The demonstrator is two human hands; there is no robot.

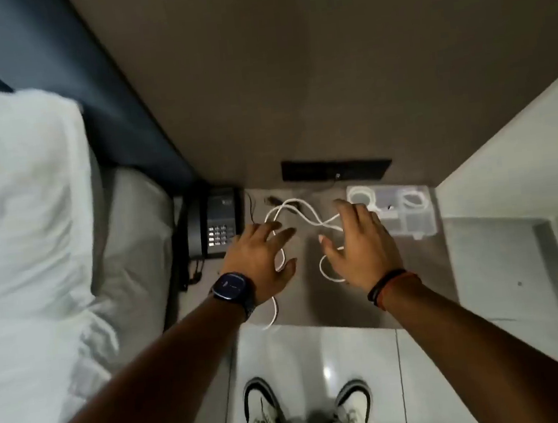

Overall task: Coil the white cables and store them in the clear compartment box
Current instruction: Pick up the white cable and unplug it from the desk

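A loose white cable (300,214) lies in tangled loops on the grey nightstand top (310,306), one end trailing over the front edge. My left hand (262,259) hovers over its left loops, fingers spread, a dark watch on the wrist. My right hand (360,244) hovers over the right loops, fingers apart, bands on the wrist. Neither hand holds the cable. The clear compartment box (413,221) stands at the back right of the top, with two coiled white cables (360,197) in its far compartments.
A black desk phone (215,226) sits at the back left. A black socket panel (337,169) is on the wall behind. The bed with a white pillow (22,204) lies left. A white wall ledge (512,152) rises right. My shoes stand on the tiled floor below.
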